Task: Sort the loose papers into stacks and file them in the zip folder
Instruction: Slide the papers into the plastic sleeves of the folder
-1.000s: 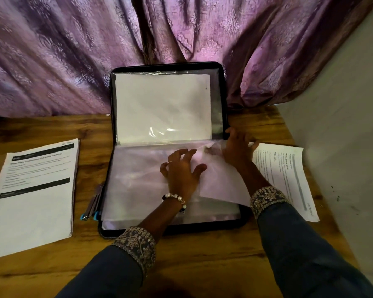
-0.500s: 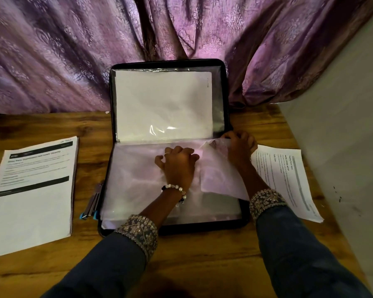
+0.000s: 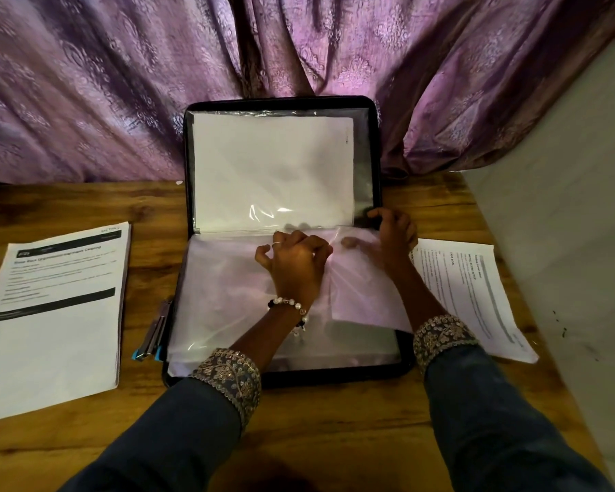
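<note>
A black zip folder (image 3: pixel 377 143) lies open in the middle of the wooden table, its far half leaning on the curtain with white paper (image 3: pixel 270 165) behind clear plastic. On the near half lie clear plastic sleeves (image 3: pixel 224 296). My left hand (image 3: pixel 295 264) presses on them with fingers bunched into the plastic. My right hand (image 3: pixel 391 236) pinches the corner of a sleeve or sheet (image 3: pixel 366 296) at the folder's right edge near the spine, and its thumb shows through the plastic. A printed stack (image 3: pixel 57 314) lies at the left. One printed sheet (image 3: pixel 476 296) lies to the right.
Pens or a clip with blue ends (image 3: pixel 155 332) lie against the folder's left edge. A purple curtain (image 3: pixel 121 83) hangs right behind the table. A grey wall (image 3: pixel 565 225) borders the table on the right. Bare wood (image 3: pixel 334 420) runs along the near edge.
My left hand went from flat with spread fingers to bunched on the sleeves. My right hand moved up toward the folder's spine, lifting the sheet's corner.
</note>
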